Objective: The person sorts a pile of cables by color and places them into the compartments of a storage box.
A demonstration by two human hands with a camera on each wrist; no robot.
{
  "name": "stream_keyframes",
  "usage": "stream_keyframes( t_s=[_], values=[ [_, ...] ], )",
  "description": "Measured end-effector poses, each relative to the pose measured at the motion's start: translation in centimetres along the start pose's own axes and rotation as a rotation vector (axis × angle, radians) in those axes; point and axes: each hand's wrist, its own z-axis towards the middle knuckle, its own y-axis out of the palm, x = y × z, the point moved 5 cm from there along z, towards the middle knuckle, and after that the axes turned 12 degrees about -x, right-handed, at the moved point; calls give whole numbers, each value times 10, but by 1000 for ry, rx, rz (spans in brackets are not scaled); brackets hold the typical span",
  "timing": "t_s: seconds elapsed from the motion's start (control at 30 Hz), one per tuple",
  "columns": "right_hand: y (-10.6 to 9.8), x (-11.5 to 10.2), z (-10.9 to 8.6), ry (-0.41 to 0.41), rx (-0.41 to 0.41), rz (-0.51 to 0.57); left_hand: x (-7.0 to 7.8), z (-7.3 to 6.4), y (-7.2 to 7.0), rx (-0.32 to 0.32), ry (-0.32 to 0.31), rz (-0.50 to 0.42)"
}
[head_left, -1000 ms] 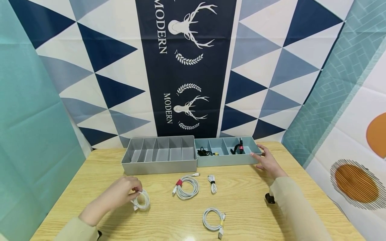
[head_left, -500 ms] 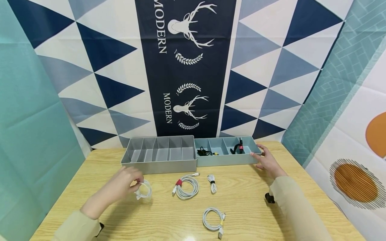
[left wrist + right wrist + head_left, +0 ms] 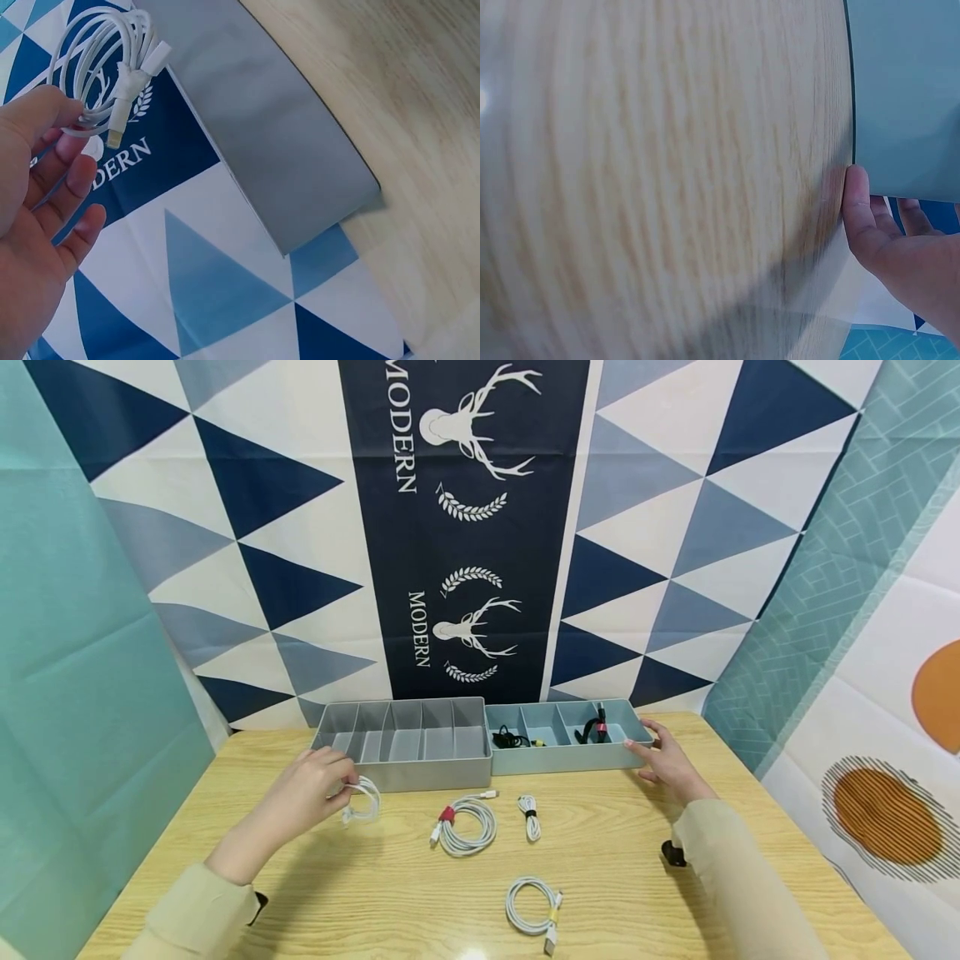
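Note:
A coiled white charging cable (image 3: 112,67) is pinched between the thumb and fingers of my left hand (image 3: 311,785). In the head view it hangs off the table, in front of the grey divided box (image 3: 420,774). The cable's metal plug and a clear tie show in the left wrist view. My right hand (image 3: 670,767) touches the right end of the light blue divided box (image 3: 562,762), fingers extended at its corner. Its thumb (image 3: 857,187) lies by the box's lower edge in the right wrist view. Black cables (image 3: 510,739) lie in some blue compartments.
On the wooden table (image 3: 420,910) lie a white cable coil with a red tie (image 3: 467,828), a small white bundle with a black tie (image 3: 529,818), and a white coil with a yellow tie (image 3: 531,906). A patterned cloth (image 3: 300,585) hangs behind the boxes.
My left hand has raised the white charging cable from the tabletop and carried it forward, closer to the grey box. The right hand stays at the blue box.

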Motion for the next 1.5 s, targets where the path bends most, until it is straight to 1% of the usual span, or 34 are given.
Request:
stream_keyframes(
  t_s=[0.17,0.37,0.63,0.77,0.9,1.1,1.2,1.27,1.33,1.43,1.5],
  values=[
    [0,-1,-2,7,-2,7,-2,6,-3,3,-8,-4],
    [-1,2,1,10,1,13,-4,14,-6,-10,-32,-2],
    [-2,1,1,5,-5,6,-7,27,-9,19,1,7],
    [-2,1,2,2,-8,4,-7,35,-12,17,4,6],
    [-2,1,1,-2,-4,4,-8,42,-13,0,-14,6],
    [-2,-1,1,-15,7,7,-9,52,-14,-8,-50,14],
    [-2,0,1,-24,-1,7,-9,57,-14,-11,-57,20],
    [-4,5,5,-26,9,21,-9,60,-14,-10,-61,22],
    [-5,10,9,-26,2,32,-8,62,-15,-14,-62,21],
    [-5,9,8,-28,-3,35,-8,66,-15,-8,-64,14],
    [-3,5,4,-28,-15,25,-7,70,-15,-8,-66,15]
  ],
)
